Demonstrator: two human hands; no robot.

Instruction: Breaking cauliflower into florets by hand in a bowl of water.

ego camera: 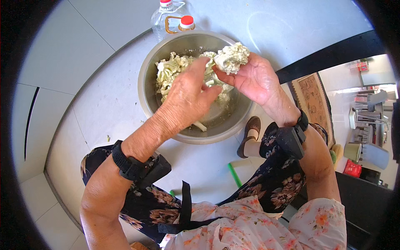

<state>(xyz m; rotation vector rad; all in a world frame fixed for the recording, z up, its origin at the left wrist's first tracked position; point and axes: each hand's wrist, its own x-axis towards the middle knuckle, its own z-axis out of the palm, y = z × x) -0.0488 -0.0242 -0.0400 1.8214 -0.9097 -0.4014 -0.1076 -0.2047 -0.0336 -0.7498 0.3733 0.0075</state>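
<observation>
A large piece of cauliflower [232, 58] rests in my right hand [257, 79], above the right rim of a wide stainless steel basin [145, 103]. My thumb and fingers hold it from the side, and its knobbly white curd shows greyish patches. Over the middle of the basin is my left hand [190, 90], its thumb and fingers apart with nothing seen between them. Broken cauliflower florets [168, 70] fill much of the basin, partly hidden under my left hand. A pale stem piece [199, 126] lies near the basin's front wall.
Behind the basin stand a clear plastic jug [158, 23] and a red-capped bottle [187, 23] with a brown handle. The basin is on a pale tiled floor [103, 103] with a few scraps. Green bars [235, 175] show between my legs; a patterned mat [312, 97] lies right.
</observation>
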